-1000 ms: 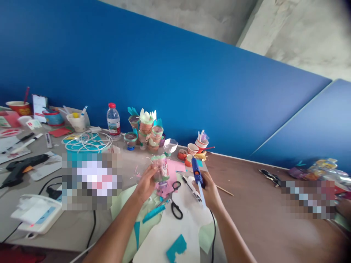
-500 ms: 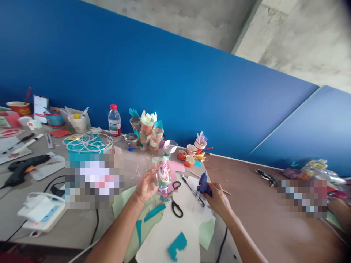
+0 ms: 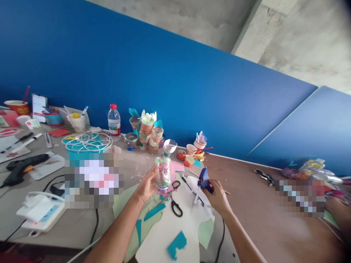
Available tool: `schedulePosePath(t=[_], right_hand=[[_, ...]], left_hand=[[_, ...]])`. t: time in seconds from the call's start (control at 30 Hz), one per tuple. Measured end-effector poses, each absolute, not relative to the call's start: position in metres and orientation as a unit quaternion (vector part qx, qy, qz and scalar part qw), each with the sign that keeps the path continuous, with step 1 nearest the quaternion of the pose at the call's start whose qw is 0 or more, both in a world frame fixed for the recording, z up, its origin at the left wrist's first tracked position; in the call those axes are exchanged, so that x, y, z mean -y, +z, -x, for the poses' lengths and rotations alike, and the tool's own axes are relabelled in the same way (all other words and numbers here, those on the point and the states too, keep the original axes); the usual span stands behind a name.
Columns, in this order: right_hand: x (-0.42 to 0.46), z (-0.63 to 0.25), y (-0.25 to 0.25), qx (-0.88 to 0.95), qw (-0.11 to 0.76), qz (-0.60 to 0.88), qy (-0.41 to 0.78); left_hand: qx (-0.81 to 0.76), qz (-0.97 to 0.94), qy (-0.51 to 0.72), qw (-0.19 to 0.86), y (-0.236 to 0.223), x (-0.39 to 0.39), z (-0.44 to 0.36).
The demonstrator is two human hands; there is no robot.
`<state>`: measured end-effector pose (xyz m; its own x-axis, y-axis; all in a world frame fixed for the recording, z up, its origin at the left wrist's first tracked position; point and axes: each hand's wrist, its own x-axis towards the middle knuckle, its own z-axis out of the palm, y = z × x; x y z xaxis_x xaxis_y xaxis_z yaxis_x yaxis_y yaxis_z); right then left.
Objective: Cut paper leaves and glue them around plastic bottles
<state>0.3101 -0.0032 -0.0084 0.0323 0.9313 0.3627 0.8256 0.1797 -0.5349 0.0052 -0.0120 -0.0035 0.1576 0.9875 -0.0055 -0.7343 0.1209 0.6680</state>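
My left hand [image 3: 147,184] is closed around a clear plastic cup [image 3: 163,171] with green bands and a pink printed label, held above the table. My right hand [image 3: 218,197] grips a blue glue gun [image 3: 203,179], with a pale glue stick hanging from its back end and a cord running down. Under both hands lie scissors [image 3: 177,209] with black handles, a black pen [image 3: 189,185] and white paper [image 3: 167,233]. Teal paper scraps [image 3: 177,245] are scattered there. Just behind the cup is a clear bottle-top funnel [image 3: 170,146].
Several decorated plastic cups [image 3: 148,133] stand by the blue partition, beside a water bottle [image 3: 114,121]. A black glue gun [image 3: 26,168] and a power strip [image 3: 45,215] lie at left. Small paper cups [image 3: 189,160] sit behind. At far right shows another person's hand [image 3: 338,212].
The cup has turned slightly in my left hand, so its printed label faces more to the right. My right hand has tilted the blue glue gun a little; both hands keep their hold.
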Motion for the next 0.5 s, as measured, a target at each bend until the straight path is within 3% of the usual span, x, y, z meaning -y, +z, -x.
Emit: schedulePosePath(t=[0.5], right_hand=[[0.0,-0.326,-0.033,0.694,0.232,0.679,0.055]], left_hand=[[-0.295,-0.296,0.597,0.685,0.009,0.016,-0.005]])
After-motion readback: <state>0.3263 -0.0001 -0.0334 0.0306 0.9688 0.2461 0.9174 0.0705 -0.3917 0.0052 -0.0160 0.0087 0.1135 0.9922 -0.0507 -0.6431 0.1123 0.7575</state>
